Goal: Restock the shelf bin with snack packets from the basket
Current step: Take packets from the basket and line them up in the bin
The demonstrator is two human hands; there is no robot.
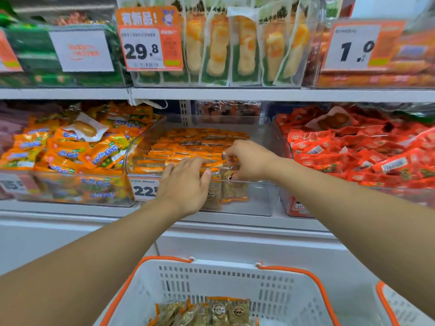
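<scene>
Two hands reached into one clear plastic shelf bin [263, 198] on the middle shelf. The left hand [186, 182] lay released, fingers straight, on the orange-edged snack packets [188, 147], which lay flat in rows with their long axis left to right. The right hand [249, 161] pinched a packet near the front wall; two or three packets [233, 189] stood upright there. The right part of the bin was free. Below, one white basket with orange rim [235, 283] held about five more packets [211, 312].
</scene>
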